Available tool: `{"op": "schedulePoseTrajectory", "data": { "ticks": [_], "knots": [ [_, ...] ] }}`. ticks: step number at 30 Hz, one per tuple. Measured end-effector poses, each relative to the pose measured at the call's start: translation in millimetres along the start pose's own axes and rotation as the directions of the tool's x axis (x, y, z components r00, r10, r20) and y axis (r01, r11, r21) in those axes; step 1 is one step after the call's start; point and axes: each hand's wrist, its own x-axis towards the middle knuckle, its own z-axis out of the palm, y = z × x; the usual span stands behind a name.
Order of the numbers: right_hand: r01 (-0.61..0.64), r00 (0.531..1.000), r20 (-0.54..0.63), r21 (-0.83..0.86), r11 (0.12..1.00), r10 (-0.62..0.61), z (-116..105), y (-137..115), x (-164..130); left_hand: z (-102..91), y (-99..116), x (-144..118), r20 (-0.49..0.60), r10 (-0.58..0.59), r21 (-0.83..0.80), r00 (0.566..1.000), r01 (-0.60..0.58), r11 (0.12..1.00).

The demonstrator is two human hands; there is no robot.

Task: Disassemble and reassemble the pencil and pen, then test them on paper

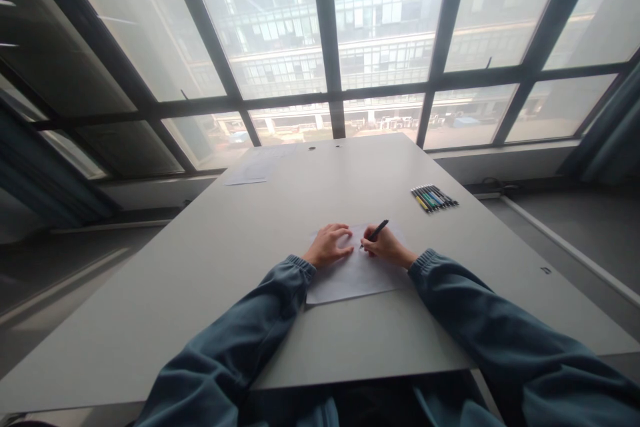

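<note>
A white sheet of paper (350, 283) lies on the table in front of me, slightly askew. My left hand (331, 244) rests on its left part, fingers spread and pointing right, with nothing held. In my right hand (386, 247) is a dark pen (379, 229), gripped between thumb and fingers. The pen leans up to the right, and its tip is at the paper between the two hands. Any marks on the sheet are too faint to make out.
A row of several pens (434, 198) with coloured barrels lies right of the paper. Another paper (250, 172) sits at the far left of the white table (215, 300). A small dark item (545, 271) is near the right edge. Windows (280, 27) stand behind.
</note>
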Motion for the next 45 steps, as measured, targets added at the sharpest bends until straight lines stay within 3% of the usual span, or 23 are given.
{"op": "schedulePoseTrajectory", "data": {
  "ticks": [5,11,13,20,25,31,35,39,45],
  "knots": [
    [0.018,1.000,-0.003,0.026,1.000,-0.018,0,3,1,-0.4,0,0,-0.011,0.000,-0.003,1.000,0.000,1.000],
    [0.087,0.979,-0.187,0.049,0.995,-0.077,-5,-4,3,-0.9,1,-1,-0.007,0.003,-0.013,1.000,-0.003,1.000],
    [0.121,0.974,-0.199,0.054,0.991,-0.108,-8,-8,2,-2.4,3,-2,-0.019,0.012,-0.009,1.000,-0.012,1.000],
    [0.106,0.993,-0.077,0.248,0.963,-0.090,-11,-21,-4,-10.8,13,0,-0.194,0.048,-0.042,0.980,-0.057,0.997],
    [0.144,0.989,-0.005,0.226,0.963,-0.147,-13,-32,-10,-11.6,13,0,-0.223,0.074,-0.110,0.972,-0.100,0.989],
    [0.092,0.992,0.066,0.220,0.971,-0.108,-15,-33,-13,-11.2,13,-1,-0.257,0.110,-0.157,0.960,-0.154,0.976],
    [0.102,0.993,-0.078,0.259,0.960,-0.085,-15,-27,-7,-11.3,10,0,-0.323,0.062,-0.156,0.944,-0.118,0.981],
    [0.167,0.948,-0.296,0.149,0.975,-0.117,-18,-15,2,-10.6,5,1,-0.380,-0.017,-0.150,0.925,-0.043,0.988],
    [0.201,0.929,-0.310,-0.037,0.979,-0.203,-20,-6,2,-10.3,2,1,-0.461,-0.012,-0.126,0.888,-0.052,0.991]
  ]
}}
